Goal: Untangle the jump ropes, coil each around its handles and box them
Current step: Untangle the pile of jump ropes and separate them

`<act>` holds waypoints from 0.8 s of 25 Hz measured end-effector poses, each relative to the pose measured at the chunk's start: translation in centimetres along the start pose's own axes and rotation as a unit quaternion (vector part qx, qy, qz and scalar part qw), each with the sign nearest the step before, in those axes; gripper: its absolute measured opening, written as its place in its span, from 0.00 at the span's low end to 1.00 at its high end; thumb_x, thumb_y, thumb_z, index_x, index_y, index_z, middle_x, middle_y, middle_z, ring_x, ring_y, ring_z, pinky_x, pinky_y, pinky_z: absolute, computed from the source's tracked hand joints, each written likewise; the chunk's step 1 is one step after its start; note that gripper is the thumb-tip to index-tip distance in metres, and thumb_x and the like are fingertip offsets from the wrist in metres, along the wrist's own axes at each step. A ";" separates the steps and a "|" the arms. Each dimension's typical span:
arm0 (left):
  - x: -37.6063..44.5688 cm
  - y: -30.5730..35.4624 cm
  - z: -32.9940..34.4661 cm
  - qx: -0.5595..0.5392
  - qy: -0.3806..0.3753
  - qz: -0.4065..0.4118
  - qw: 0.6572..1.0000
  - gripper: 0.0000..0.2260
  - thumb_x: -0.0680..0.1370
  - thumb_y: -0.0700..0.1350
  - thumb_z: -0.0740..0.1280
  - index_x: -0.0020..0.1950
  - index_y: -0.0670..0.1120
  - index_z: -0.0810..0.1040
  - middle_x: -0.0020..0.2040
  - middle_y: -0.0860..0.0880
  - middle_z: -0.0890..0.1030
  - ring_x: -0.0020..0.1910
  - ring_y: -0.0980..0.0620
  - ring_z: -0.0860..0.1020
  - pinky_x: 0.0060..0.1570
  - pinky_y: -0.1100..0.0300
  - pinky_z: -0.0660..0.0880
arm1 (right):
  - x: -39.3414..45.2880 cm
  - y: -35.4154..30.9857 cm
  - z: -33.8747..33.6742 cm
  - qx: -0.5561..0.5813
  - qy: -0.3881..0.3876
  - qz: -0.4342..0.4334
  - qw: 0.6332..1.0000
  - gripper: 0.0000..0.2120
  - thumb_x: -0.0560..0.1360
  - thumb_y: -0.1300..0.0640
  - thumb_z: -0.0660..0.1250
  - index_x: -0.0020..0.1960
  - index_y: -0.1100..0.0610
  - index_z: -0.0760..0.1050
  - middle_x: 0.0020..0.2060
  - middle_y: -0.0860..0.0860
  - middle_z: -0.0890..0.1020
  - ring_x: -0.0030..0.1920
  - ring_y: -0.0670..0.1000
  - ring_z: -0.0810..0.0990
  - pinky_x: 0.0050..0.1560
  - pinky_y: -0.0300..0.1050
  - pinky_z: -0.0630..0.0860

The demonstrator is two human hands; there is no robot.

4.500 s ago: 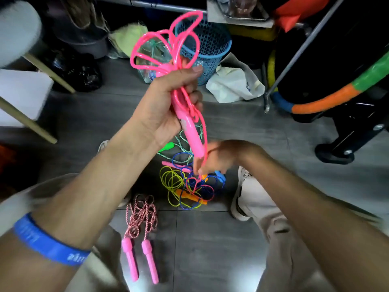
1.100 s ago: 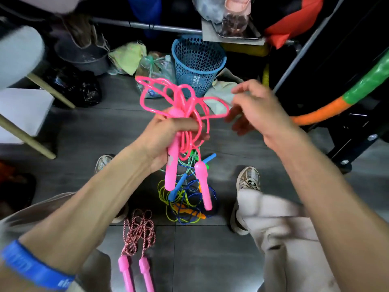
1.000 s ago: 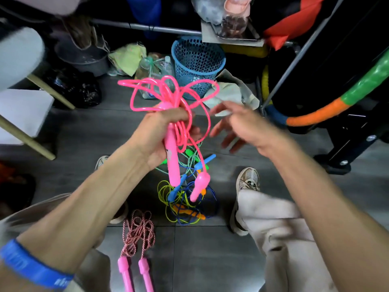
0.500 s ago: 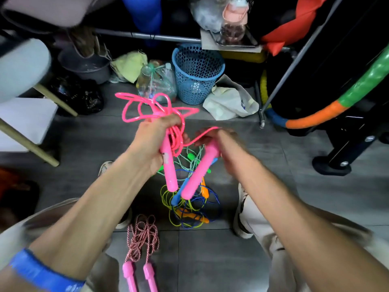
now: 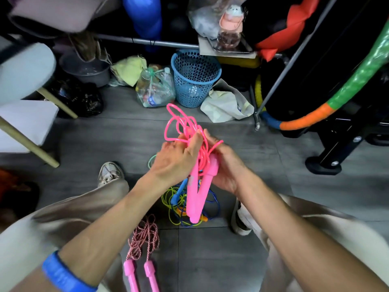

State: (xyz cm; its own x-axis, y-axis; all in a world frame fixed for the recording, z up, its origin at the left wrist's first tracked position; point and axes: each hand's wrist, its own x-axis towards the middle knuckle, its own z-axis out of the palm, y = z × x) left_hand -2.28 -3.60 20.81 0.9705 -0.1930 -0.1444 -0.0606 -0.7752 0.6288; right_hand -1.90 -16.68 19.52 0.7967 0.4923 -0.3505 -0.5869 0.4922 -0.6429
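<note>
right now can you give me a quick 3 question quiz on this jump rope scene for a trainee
1. True or false: both handles of the pink jump rope are held between the left hand and the right hand.
2. Where does the red-and-white braided rope lie? A) in the blue basket B) on the floor near the person's left leg C) over the hoop
3. Fill in: the tangled pile of ropes on the floor lies directly ___ the hands.

Key: 1 true; 2 B; 3 below
</note>
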 end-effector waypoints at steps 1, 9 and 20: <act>0.2 -0.6 0.3 0.121 0.032 0.008 0.992 0.35 0.73 0.67 0.37 0.59 0.50 0.75 0.55 0.43 0.78 0.57 0.37 0.74 0.51 0.50 0.70 | 0.0 0.2 -0.1 -0.013 -0.005 -0.006 1.000 0.17 0.73 0.49 0.66 0.56 0.58 0.81 0.51 0.56 0.83 0.52 0.53 0.81 0.59 0.51 0.76; 0.6 -2.9 -0.8 -0.360 -0.237 -0.143 0.891 0.25 0.80 0.63 0.50 0.53 0.44 0.76 0.46 0.41 0.80 0.28 0.47 0.78 0.25 0.62 0.71 | 1.2 1.5 -3.1 -0.184 0.079 -0.043 0.979 0.11 0.74 0.70 0.64 0.54 0.60 0.76 0.40 0.53 0.84 0.39 0.49 0.83 0.43 0.42 0.81; -1.1 -7.3 1.4 0.233 -0.397 0.023 0.887 0.20 0.74 0.64 0.63 0.64 0.62 0.73 0.56 0.53 0.81 0.51 0.50 0.82 0.56 0.53 0.76 | 1.3 19.2 -20.7 -0.333 0.320 0.149 0.875 0.09 0.68 0.67 0.68 0.39 0.54 0.81 0.33 0.47 0.84 0.38 0.50 0.80 0.44 0.48 0.77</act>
State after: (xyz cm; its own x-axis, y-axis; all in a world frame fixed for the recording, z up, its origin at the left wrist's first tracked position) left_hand -3.19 1.44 15.26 0.5050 -0.4508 -0.7361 -0.3655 -0.8842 0.2907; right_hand -9.15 -21.42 -7.43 0.6660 -0.0793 -0.7417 -0.7372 -0.2215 -0.6383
